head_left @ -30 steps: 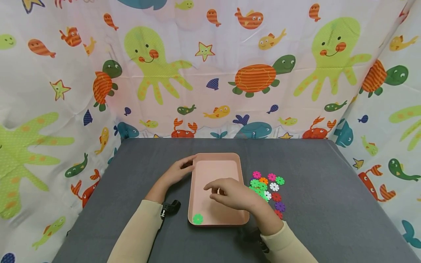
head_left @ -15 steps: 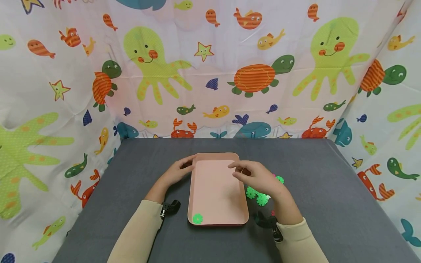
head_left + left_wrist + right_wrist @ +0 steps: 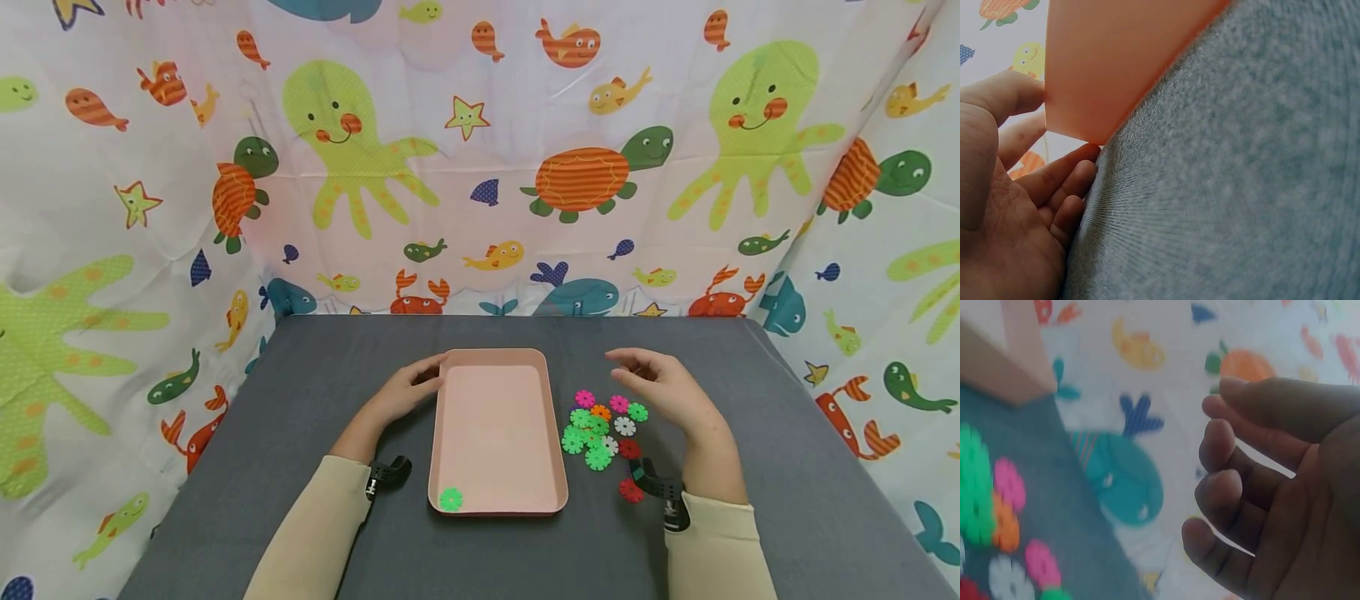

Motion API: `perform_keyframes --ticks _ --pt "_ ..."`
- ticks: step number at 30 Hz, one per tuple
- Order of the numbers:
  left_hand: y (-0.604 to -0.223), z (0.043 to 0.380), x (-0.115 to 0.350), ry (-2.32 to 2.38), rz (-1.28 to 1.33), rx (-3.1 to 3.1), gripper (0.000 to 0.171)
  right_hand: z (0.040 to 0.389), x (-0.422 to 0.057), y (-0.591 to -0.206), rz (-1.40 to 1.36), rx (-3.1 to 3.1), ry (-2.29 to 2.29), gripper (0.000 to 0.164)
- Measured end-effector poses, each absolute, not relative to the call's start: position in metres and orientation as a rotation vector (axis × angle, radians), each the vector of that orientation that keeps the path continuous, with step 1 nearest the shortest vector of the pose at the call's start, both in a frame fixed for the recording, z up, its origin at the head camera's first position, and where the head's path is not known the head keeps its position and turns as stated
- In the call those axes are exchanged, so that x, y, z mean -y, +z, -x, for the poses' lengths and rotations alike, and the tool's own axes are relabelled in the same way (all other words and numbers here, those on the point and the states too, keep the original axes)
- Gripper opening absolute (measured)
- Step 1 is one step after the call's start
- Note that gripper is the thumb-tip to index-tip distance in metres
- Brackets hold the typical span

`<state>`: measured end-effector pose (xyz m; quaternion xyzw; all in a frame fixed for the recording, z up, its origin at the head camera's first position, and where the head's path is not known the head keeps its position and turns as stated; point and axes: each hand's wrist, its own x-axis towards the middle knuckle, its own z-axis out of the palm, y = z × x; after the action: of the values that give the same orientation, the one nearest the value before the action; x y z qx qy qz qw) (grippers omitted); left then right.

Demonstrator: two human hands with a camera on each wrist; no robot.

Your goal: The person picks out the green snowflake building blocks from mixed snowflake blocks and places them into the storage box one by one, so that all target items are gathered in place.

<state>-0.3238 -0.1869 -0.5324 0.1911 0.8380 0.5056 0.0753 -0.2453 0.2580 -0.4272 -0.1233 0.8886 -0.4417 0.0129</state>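
Note:
A pink rectangular tray (image 3: pixel 495 433) lies on the grey table, and one green notched disc (image 3: pixel 451 499) sits in its near left corner. My left hand (image 3: pixel 397 397) rests against the tray's far left side; in the left wrist view its fingertips (image 3: pixel 1030 90) touch the outer wall. My right hand (image 3: pixel 671 393) is raised beyond a loose heap of notched plastic discs, its fingers loosely bent with nothing between them. Green discs (image 3: pixel 597 458) make up much of the heap, along with pink discs (image 3: pixel 584 398), white discs (image 3: pixel 625 427), red discs (image 3: pixel 632 490) and an orange disc (image 3: pixel 601 412).
Behind the table (image 3: pixel 360 350) and along both sides hangs a white curtain (image 3: pixel 465 175) printed with sea animals. A black wrist strap with a camera (image 3: pixel 388 475) sits on the left wrist, and another black camera (image 3: pixel 658 485) overlaps the heap's right side.
My right hand has moved from over the tray to the right, past the heap of discs, uncovering most of them. The left hand and the green disc in the tray have stayed put.

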Motion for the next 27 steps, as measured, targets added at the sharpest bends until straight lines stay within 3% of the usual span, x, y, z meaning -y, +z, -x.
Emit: perform_keyframes --ticks 14,27 --pt "-0.536 0.324 0.186 1.538 -0.594 -2.499 0.056 0.258 -0.298 -0.486 0.087 -2.713 -1.094 0.039" --pt "-0.533 0.325 0.187 1.542 -0.599 -2.5 0.054 0.259 -0.299 -0.485 -0.068 -2.81 -1.005 0.018"
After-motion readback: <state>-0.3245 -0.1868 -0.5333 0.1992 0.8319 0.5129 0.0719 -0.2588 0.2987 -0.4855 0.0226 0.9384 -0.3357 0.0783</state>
